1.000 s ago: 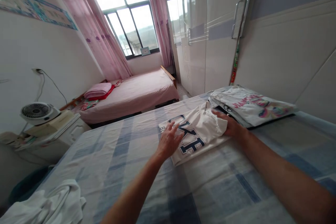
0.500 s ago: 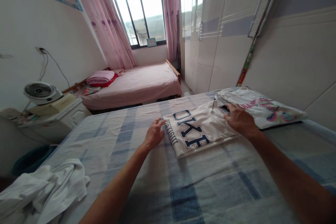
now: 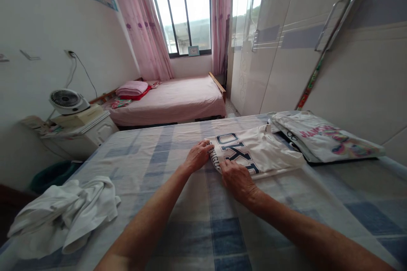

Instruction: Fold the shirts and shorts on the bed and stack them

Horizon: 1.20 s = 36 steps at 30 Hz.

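A folded white T-shirt [image 3: 273, 152] with big dark letters lies on the checked bedsheet in front of me. My left hand [image 3: 199, 155] is closed on the far part of its left edge, fingers over the small lettering. At the near left corner, my right hand [image 3: 238, 178] pinches the cloth, and that edge looks slightly bent up. Thumbs and undersides of the fingers are partly hidden. Just right of this T-shirt rests a stack of folded shirts [image 3: 330, 137], the top one white with a colourful print.
A crumpled white garment [image 3: 70, 211] lies at the left of the bed [image 3: 178, 152]. Beyond stand a second bed with a pink sheet [image 3: 178, 101], a white cabinet [image 3: 95, 131] with a fan [image 3: 68, 100], and a tall wardrobe [image 3: 286, 63] on the right.
My right hand has moved left from the T-shirt's right side to its near left corner. My left hand has come in onto the left edge. The view has shifted slightly left.
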Tool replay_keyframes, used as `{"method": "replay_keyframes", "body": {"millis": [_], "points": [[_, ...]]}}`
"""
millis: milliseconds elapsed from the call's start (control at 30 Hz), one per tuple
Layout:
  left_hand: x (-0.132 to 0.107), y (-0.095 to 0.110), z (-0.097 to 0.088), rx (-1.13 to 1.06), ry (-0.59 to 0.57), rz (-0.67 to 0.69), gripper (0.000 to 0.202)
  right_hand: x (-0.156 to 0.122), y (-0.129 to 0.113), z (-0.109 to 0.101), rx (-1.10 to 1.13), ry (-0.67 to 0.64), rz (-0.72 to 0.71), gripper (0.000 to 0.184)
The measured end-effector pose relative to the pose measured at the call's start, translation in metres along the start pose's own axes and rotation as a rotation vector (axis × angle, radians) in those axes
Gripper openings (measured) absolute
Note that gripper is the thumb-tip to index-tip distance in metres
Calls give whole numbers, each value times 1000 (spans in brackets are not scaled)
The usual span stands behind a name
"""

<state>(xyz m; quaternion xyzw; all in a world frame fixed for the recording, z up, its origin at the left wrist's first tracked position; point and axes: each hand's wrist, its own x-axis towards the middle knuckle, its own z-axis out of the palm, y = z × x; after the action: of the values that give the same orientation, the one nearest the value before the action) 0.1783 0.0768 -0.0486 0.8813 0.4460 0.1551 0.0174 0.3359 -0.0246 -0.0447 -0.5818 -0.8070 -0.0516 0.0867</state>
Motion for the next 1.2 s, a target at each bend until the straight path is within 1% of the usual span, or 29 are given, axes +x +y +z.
{"method": "replay_keyframes", "body": {"millis": [67, 133, 200, 267, 333, 367, 433, 500, 533, 567, 633, 700, 767, 833, 900, 933, 1000, 1067, 1133, 1200], "points": [[2, 0, 2, -7, 11, 10, 36, 6, 9, -4, 63, -43, 3, 25], [6, 0, 3, -38, 36, 4, 32, 11, 20, -16, 176, -54, 9, 21], [10, 2, 0, -115, 87, -32, 28, 14, 33, -39, 298, -7, 14, 18], [15, 7, -12, -241, 178, -91, 24, 14, 51, -73, 403, 83, 21, 18], [19, 16, -37, -412, 295, -127, 22, 12, 72, -116, 489, 175, 14, 16], [20, 22, -54, -505, 355, -128, 22, 10, 83, -138, 526, 232, 32, 16], [21, 34, -94, -693, 447, -99, 25, 8, 103, -179, 579, 346, 105, 15], [22, 42, -133, -822, 514, -106, 28, 11, 118, -207, 593, 487, 139, 14], [24, 44, -150, -874, 529, -108, 28, 16, 124, -215, 599, 535, 136, 14], [27, 43, -163, -913, 534, -108, 28, 23, 129, -218, 613, 555, 122, 15], [37, 34, -179, -953, 536, -116, 23, 45, 136, -213, 676, 524, 85, 18], [53, 17, -184, -943, 530, -156, 17, 74, 139, -199, 734, 465, 63, 20], [70, -2, -185, -925, 541, -216, 15, 105, 141, -185, 742, 456, 66, 19], [85, -17, -190, -926, 584, -245, 16, 130, 139, -179, 723, 512, 72, 18], [93, -25, -201, -926, 646, -220, 17, 146, 136, -183, 701, 600, 73, 18], [93, -27, -207, -913, 671, -187, 17, 149, 133, -187, 678, 642, 70, 18], [84, -24, -216, -865, 705, -103, 18, 146, 128, -195, 606, 697, 54, 19], [62, -17, -214, -803, 705, -37, 21, 131, 123, -194, 518, 685, 34, 20], [28, -7, -198, -719, 651, -34, 24, 106, 118, -180, 456, 620, 22, 21], [-16, 3, -170, -581, 535, -77, 27, 75, 115, -152, 447, 510, 6, 21]]}}
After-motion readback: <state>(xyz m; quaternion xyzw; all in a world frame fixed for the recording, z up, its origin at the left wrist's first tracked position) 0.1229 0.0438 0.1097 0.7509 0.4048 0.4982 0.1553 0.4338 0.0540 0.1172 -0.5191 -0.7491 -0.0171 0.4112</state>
